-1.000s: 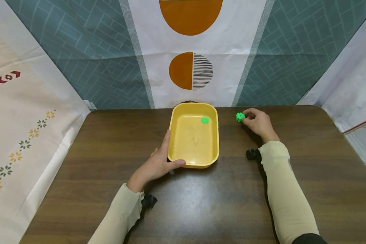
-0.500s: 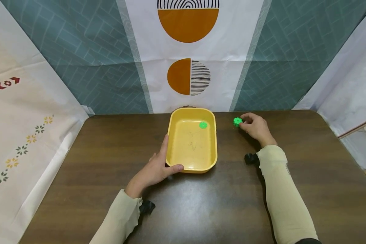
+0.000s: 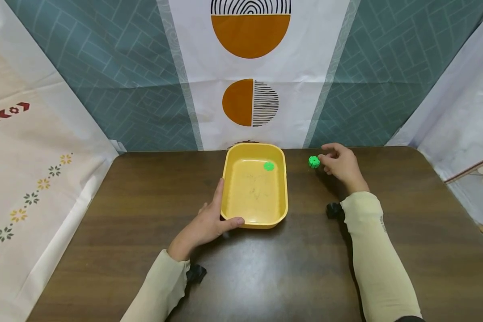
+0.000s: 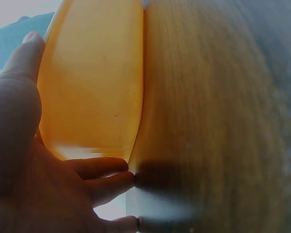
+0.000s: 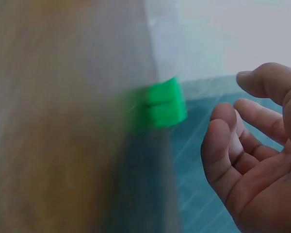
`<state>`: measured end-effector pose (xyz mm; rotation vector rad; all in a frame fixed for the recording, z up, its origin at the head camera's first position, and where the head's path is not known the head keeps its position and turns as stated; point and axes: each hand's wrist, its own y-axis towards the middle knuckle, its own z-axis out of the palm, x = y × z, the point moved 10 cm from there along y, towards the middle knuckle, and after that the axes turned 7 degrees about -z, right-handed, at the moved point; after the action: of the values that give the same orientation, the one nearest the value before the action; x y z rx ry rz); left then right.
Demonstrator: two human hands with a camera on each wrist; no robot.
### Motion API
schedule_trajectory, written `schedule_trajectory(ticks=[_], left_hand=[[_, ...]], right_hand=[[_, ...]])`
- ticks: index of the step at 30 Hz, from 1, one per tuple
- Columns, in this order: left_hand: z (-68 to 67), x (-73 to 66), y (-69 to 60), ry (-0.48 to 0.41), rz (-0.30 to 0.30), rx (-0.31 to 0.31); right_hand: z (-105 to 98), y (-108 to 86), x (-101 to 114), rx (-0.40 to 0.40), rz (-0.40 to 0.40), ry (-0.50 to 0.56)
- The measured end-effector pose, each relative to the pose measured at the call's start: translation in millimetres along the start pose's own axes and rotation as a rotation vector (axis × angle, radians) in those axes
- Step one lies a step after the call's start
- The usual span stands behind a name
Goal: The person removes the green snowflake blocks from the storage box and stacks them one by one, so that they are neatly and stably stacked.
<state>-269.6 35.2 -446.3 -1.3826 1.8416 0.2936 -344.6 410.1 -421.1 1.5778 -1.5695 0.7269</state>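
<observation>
A yellow tray (image 3: 249, 203) sits on the table, with a flat green notched disc (image 3: 269, 166) in its far right part. My left hand (image 3: 201, 229) rests against the tray's near left corner, fingers straight and spread, thumb by the near rim. In the left wrist view, fingertips (image 4: 111, 166) touch the outside of the tray wall (image 4: 94, 87). Right of the tray stands a small green notched piece (image 3: 314, 162), thick like stacked discs. Just beside it is my right hand (image 3: 342, 169); the right wrist view shows a gap between its fingers and the green piece (image 5: 167, 104).
The brown wooden table (image 3: 257, 277) carries the tray and the green piece near its far edge. Behind it hangs a patterned cloth (image 3: 386, 89); a white embroidered cloth (image 3: 36, 152) hangs at the left.
My right hand has let go of the green piece, drawing slightly right while the piece stays on the table. The left hand stays at the tray; the head view has tilted slightly upward.
</observation>
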Motion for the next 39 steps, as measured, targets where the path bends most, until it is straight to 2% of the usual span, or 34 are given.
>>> schedule_trajectory(ticks=[4,8,14,19,23,26,28,31,33,36,39], left_hand=[[-0.7,0.3,-0.4,0.007,0.014,-0.005],[-0.2,1.2,0.2,0.002,0.009,-0.004],[0.0,3.1,2.2,0.006,0.001,-0.003],[-0.7,2.0,5.4,-0.005,0.018,-0.001],[0.6,3.7,6.4,-0.010,0.017,-0.001],[3.7,4.4,6.7,-0.007,0.014,0.001],[5.7,3.9,6.7,-0.007,0.012,0.003],[7.0,1.5,6.5,-0.004,0.015,0.002],[6.5,-0.3,5.9,-0.005,0.022,0.000],[3.7,-1.6,4.9,-0.002,0.031,-0.010],[0.4,-1.1,3.5,-0.004,0.038,-0.019]], right_hand=[[2,1.1,29,-0.025,-0.062,0.044],[14,4.0,68,-0.017,-0.118,0.065],[53,20.8,125,0.093,-0.176,0.078],[95,41.6,154,0.220,-0.176,0.077],[137,54.2,155,0.374,-0.140,0.052],[165,56.0,138,0.496,-0.060,0.016],[178,54.7,125,0.546,-0.003,-0.014],[186,51.2,112,0.580,0.041,-0.076],[188,49.7,111,0.578,0.037,-0.107],[189,48.6,114,0.562,0.024,-0.135],[194,47.5,122,0.557,0.005,-0.112]])
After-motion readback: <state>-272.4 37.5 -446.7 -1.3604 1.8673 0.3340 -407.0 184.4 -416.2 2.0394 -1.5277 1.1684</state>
